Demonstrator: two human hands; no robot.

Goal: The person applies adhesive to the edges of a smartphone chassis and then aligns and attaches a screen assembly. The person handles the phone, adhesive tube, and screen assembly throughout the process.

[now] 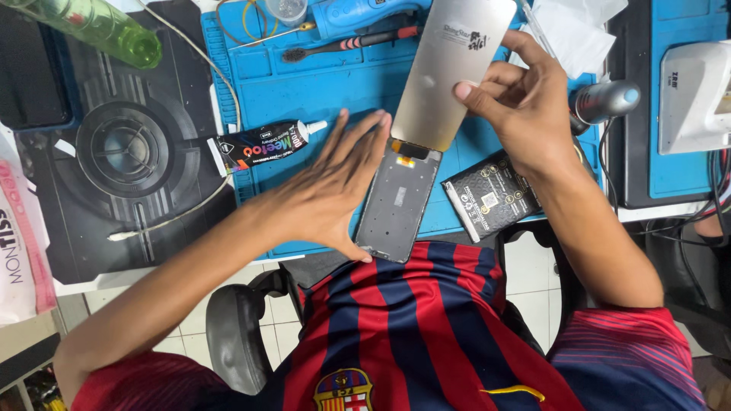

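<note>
The left hand (335, 183) lies flat, fingers spread, steadying the phone frame (396, 202) on the blue mat (304, 91) at the bench edge. The right hand (525, 99) grips the screen panel (449, 68), tilted up from the frame's top end, with a black battery (491, 194) just beside it.

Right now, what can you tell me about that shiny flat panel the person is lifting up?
The flat panel is a thin, grey, metallic-looking rectangle with rounded corners and a small printed mark near its top. It stands tilted up from the blue mat, its lower edge meeting the top of the phone frame, where a dark strip shows. The right hand pinches its right edge, thumb on the front. The left hand lies flat beside the frame, fingertips close to the panel's lower corner.
</note>
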